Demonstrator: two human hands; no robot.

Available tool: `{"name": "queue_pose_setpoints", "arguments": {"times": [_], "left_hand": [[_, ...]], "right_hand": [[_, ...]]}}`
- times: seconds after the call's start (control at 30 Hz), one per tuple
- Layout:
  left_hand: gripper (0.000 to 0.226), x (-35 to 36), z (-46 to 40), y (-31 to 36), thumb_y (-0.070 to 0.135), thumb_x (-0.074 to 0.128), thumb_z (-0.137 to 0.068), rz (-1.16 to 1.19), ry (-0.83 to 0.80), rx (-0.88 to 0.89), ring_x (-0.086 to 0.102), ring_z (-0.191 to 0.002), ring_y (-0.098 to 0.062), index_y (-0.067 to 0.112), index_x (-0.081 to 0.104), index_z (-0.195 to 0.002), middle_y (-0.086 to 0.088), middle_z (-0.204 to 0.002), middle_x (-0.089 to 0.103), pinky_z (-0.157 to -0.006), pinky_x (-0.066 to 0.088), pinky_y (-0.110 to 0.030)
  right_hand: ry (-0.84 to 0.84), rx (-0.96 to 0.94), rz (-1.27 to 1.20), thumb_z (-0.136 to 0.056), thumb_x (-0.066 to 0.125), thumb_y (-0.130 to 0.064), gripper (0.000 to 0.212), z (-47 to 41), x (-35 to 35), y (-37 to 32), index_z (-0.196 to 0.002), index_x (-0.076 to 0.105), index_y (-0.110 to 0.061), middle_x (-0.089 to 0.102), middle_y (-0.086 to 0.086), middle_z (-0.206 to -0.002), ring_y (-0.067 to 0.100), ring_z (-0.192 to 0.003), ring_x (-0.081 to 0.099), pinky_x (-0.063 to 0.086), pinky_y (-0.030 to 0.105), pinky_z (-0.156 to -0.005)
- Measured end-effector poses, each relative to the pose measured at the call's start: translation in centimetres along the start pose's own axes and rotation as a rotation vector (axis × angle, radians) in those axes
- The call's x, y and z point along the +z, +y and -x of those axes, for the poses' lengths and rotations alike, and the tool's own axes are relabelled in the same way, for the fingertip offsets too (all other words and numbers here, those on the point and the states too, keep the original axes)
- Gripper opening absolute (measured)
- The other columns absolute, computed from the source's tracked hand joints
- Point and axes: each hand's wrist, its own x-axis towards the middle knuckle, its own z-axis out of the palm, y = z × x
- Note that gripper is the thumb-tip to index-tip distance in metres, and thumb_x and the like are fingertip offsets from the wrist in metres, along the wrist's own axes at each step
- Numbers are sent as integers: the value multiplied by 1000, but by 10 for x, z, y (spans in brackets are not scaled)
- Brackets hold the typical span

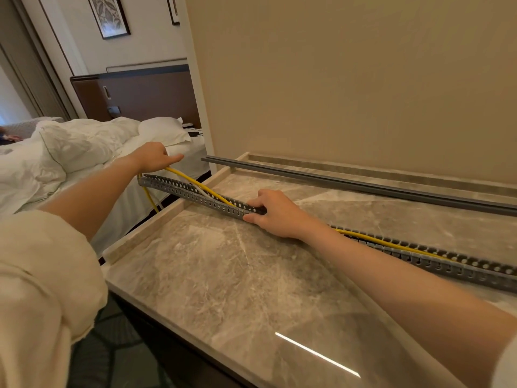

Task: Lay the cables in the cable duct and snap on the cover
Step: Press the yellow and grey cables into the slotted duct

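Sleeves and forearms fill the near part of the head view, both reaching out over the marble counter (223, 275). On that counter the slotted grey duct (195, 193) lies with its long axis running from the right edge diagonally toward the far left corner, where its end overhangs the left edge above the floor beside the bed (84, 152).

The right hand (275, 212) grips the duct near mid-length, fingers curled over the far wall and thumb against the near wall, pinning it down. The left hand (152, 157) is at the overhanging end, fingers closed around the yellow cable (195, 182), index finger extended.

The yellow cable sits in the channel to the right of the right hand; left of it, the cable rises out of the duct toward the left hand and then drops past the end. A white cable (202, 191) shows beside it.

The cover (363, 186) lies along the far edge, well apart from both hands and roughly parallel to the wall. The right hand is nearer to it. Judged from this, seating the raised cable section comes first.
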Motion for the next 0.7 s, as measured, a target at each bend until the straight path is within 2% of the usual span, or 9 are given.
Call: {"name": "queue_pose_setpoints", "arguments": {"times": [0.1,0.23,0.4,0.5,0.57,0.63,0.7], "left_hand": [[62,2,3,4,53,45,-90,72,-10,-16,34,-47,-21,11,37,-45,-7,-46,35,-51,28,-32],[60,3,13,3,52,43,-91,146,11,-48,32,-47,-20,12,39,-47,-8,-49,34,-52,29,-32],[59,9,21,13,45,41,-95,191,58,-46,42,-52,-21,2,56,-58,-19,-66,55,-63,35,-32],[54,13,27,14,43,46,-94,196,59,-48,39,-50,-23,3,55,-58,-18,-60,49,-56,31,-33],[52,15,31,13,42,50,-93,209,64,-54,38,-52,-24,5,51,-56,-16,-56,44,-55,30,-33],[55,17,34,13,39,54,-91,222,89,-47,34,-49,-22,7,42,-48,-12,-50,36,-52,28,-33],[57,19,39,14,34,59,-89,238,131,-26,31,-45,-19,11,36,-42,-7,-45,33,-50,26,-31]], "right_hand": [[0,0,-2,-90,55,-33,29,0,0,0,-106,69,-13,45,2,-82,19,-77,45,38,33,-69],[0,0,-7,-90,55,-32,29,-1,1,0,-105,69,-12,45,1,-77,20,-76,47,41,37,-71],[-5,-5,-4,-90,55,-33,29,-1,-1,0,-105,69,-13,40,-7,-70,20,-76,47,43,37,-71],[-14,-21,59,-92,52,-34,28,0,1,0,-102,65,-12,39,-5,-73,22,-79,48,43,38,-72],[-24,-45,121,-94,47,-34,31,1,5,1,-118,54,-16,44,1,-86,23,-89,47,41,36,-75],[-39,-81,161,-97,42,-32,46,2,8,3,-141,28,-30,45,6,-98,20,-92,39,38,34,-79],[-55,-116,224,-98,36,-31,52,1,9,4,-144,12,-40,43,7,-100,19,-90,35,36,34,-78]]}}
